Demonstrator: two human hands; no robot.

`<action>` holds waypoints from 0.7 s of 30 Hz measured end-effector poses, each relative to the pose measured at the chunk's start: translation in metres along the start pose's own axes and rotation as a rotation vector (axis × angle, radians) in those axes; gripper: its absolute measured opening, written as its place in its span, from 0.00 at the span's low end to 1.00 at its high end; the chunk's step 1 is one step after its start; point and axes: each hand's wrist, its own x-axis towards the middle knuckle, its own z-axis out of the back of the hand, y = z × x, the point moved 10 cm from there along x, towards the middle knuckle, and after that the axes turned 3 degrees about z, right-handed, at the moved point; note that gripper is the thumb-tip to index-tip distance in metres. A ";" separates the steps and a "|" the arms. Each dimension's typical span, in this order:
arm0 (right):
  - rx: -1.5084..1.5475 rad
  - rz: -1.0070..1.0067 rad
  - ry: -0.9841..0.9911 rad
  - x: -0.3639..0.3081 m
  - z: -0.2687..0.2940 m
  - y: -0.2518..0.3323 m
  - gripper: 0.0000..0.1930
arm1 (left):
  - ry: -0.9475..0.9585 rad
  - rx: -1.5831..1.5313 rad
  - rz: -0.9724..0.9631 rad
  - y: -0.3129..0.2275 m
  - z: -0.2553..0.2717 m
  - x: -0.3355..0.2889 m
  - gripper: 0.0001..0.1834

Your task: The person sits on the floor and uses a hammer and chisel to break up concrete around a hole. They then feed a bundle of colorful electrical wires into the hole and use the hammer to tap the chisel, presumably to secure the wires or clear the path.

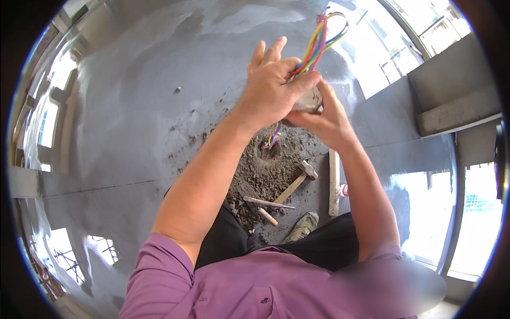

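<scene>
Holding coloured wires (313,56) under the thumb of the left grip (272,87), two fingers raised clear, had their looped upper ends far and right of centre. Had the right grip (325,114) closed around a pale round thing (309,100), blurred, perhaps a roll, just beside the wires. Could not make out, behind the fingers, any join with the lower wires (273,133), standing in a hollow (270,154) in the rubble (252,175).

Risked, by judgement, a slip of the bundle from so light a pinch. Risked nicked insulation too, from rubbing on gritty edges or pulling hard against the lower lengths, and a drop of the round thing from a loosened hold. Risked loose grit sliding into the hollow at any knock.

Nearer, saw a hammer (307,169), a chisel (268,202) and a short wooden-handled tool (268,217); might have caught the shoe (303,227) on them in shifting stance.

Right of a pale bar (333,183), spotted a red-and-white thing (343,190), partly hidden, with markings too small to read. At the near edge, noticed a small illegible mark on the purple shirt (234,290). Found no readable writing on wires or tools.
</scene>
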 end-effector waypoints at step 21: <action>-0.329 -0.367 0.011 -0.101 -0.164 -0.281 0.65 | 0.263 -0.692 0.271 0.023 -0.017 -0.002 0.14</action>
